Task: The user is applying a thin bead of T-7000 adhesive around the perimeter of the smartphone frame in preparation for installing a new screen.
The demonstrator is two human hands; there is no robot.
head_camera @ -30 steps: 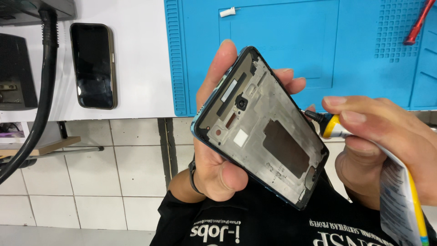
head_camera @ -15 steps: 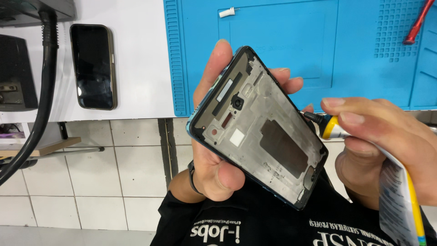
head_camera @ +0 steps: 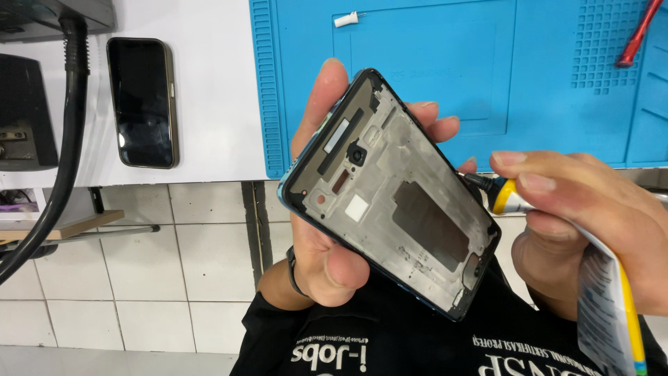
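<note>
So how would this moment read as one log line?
left hand: holds phone frame | right hand: holds glue tube, nozzle at frame edge | blue mat behind

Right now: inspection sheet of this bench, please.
Surface: white bench with blue mat.
Job's things: phone frame, inner side up, tilted; glue tube, nozzle at the frame's right edge.
Clutter: dark phone on bench; white bit and red tool on mat.
Grippers: left hand holds frame; right hand holds tube.
Cables: black hose, left.
Surroundings: black box; tiled floor.
</note>
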